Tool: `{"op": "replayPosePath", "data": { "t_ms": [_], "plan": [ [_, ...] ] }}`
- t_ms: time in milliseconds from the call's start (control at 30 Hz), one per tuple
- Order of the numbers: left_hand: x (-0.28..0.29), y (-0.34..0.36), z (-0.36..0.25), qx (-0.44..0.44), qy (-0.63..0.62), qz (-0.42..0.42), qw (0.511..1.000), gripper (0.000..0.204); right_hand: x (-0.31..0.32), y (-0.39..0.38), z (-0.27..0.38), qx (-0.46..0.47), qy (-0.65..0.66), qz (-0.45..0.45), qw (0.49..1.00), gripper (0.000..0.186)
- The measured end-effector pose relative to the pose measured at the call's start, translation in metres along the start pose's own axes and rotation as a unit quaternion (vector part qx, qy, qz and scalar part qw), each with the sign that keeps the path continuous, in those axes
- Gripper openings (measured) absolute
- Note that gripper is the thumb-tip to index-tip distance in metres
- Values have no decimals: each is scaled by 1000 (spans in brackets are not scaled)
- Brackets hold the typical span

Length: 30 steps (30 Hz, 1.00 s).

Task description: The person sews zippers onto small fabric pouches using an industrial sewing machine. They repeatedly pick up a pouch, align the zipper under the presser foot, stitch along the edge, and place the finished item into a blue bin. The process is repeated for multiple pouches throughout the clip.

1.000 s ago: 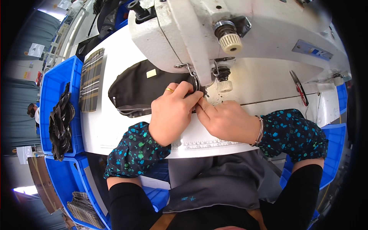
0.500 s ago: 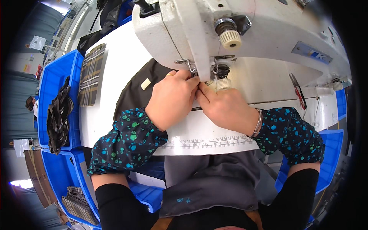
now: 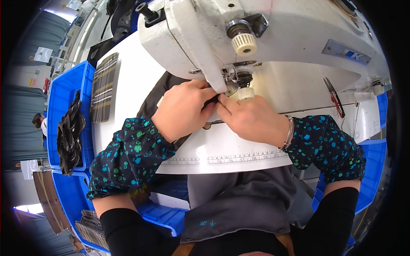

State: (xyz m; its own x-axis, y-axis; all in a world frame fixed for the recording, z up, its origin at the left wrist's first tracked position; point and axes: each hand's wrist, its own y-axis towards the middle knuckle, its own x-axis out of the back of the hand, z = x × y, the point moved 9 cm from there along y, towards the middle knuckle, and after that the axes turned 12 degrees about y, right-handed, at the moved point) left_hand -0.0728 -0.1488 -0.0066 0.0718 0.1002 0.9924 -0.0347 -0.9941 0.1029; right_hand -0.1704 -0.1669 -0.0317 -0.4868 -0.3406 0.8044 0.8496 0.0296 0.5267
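A white sewing machine (image 3: pixel 192 47) spans the far side, its presser area right above my fingertips. My left hand (image 3: pixel 183 109) is closed on a piece of dark brown fabric (image 3: pixel 158 94), which spreads out to its left and partly beneath it. A pale patch on the fabric is almost covered by that hand. Close beside it, my right hand (image 3: pixel 256 121) has thumb and fingers pinched at the fabric's edge, just in front of the needle area. The needle itself is hidden behind a white machine part and my fingers.
A printed ruler strip (image 3: pixel 226 162) runs along the table's near edge. Red-handled thread snips (image 3: pixel 335 98) lie to the right. Plaid fabric (image 3: pixel 103 87) rests at the left, beside a blue bin (image 3: pixel 87 106) holding dark pieces. Another blue bin (image 3: pixel 373 175) stands at right.
My left hand has shifted slightly left and nearer, and now covers most of the pale patch. Dark fabric now shows between the two hands. The view has shifted a little.
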Motion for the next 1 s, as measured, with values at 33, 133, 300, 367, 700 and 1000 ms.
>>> {"op": "replayPosePath", "data": {
  "t_ms": [33,133,300,367,700,1000],
  "plan": [
    [-1,1,-1,1,-15,9,1000,30,0,-1,-1,3,1,6,1000,10],
    [-1,2,-2,10,-44,31,999,34,0,-2,-2,7,4,15,1000,9],
    [-5,-1,-2,32,-59,36,997,36,0,-3,-4,-1,17,23,1000,9],
    [-7,0,-1,41,-62,40,996,37,1,-3,-5,-7,23,24,999,9],
    [-17,-7,18,97,-188,26,977,30,9,-3,-14,-15,33,2,999,9],
    [-34,-23,54,194,-261,-29,945,16,5,-3,-17,-10,-17,29,999,27]
  ]
}}
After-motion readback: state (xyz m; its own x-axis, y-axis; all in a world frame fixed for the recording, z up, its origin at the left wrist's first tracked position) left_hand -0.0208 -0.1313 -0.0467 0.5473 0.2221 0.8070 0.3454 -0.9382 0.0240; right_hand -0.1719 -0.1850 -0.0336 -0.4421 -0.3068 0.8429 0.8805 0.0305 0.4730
